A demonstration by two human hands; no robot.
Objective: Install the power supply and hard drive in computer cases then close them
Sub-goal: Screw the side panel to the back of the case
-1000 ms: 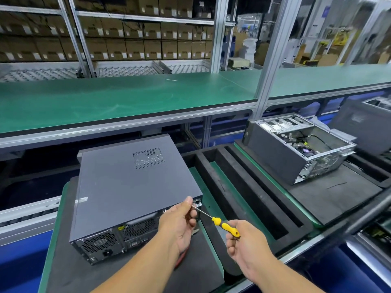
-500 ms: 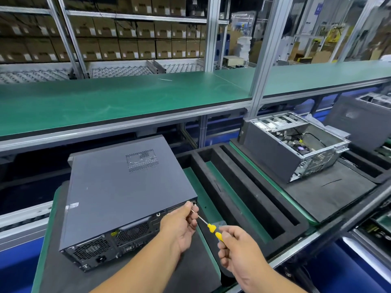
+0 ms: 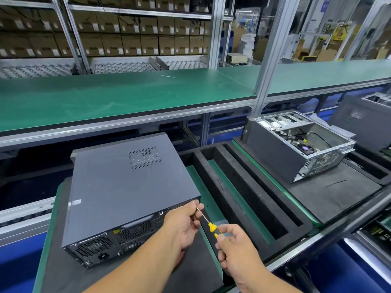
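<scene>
A closed dark grey computer case (image 3: 127,187) lies on its side on a black foam pallet (image 3: 63,275), rear panel toward me. My right hand (image 3: 234,248) grips the yellow handle of a small screwdriver (image 3: 210,226). Its thin shaft points up-left at the case's near right rear corner. My left hand (image 3: 184,224) pinches the shaft close to the tip, right at that corner. A second case (image 3: 296,149) stands open on the pallet to the right, showing cables and a fan inside.
Between the two cases lies a black foam tray (image 3: 239,191) with long slots and green strips. A green workbench shelf (image 3: 127,98) runs across above the conveyor, carried by aluminium posts (image 3: 266,60). Another grey case (image 3: 368,119) sits at far right. Racks of cardboard boxes fill the back.
My right hand has come closer to my left along the screwdriver, and the tool's tip stays at the case corner. The view has shifted slightly; the closed case keeps its place.
</scene>
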